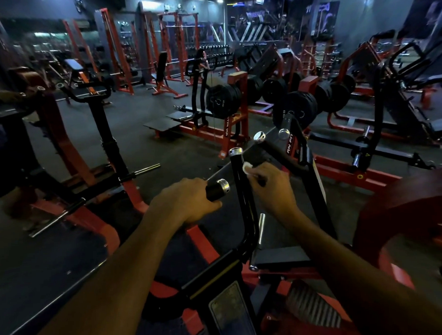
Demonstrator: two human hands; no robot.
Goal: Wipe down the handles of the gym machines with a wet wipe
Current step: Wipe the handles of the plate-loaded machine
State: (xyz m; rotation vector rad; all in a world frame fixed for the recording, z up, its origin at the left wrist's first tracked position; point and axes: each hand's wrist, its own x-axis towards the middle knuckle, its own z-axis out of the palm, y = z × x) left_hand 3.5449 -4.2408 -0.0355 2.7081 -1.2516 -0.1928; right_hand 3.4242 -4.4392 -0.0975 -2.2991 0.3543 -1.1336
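Note:
A black and red rowing-type machine stands right in front of me. My left hand (186,201) grips its short black side handle (217,190), whose silver end cap sticks out past my fingers. My right hand (270,184) pinches a small white wet wipe (247,167) and holds it against the upright black handle bar (240,186), just below that bar's silver cap. Two more silver-capped handle ends (259,136) rise behind on the machine's far arm (293,144).
A red plate rack loaded with black weight plates (222,99) stands ahead. Other red and black machines fill the left (97,101) and right (387,91). A red curved frame (396,206) is close on my right. Dark rubber floor lies between.

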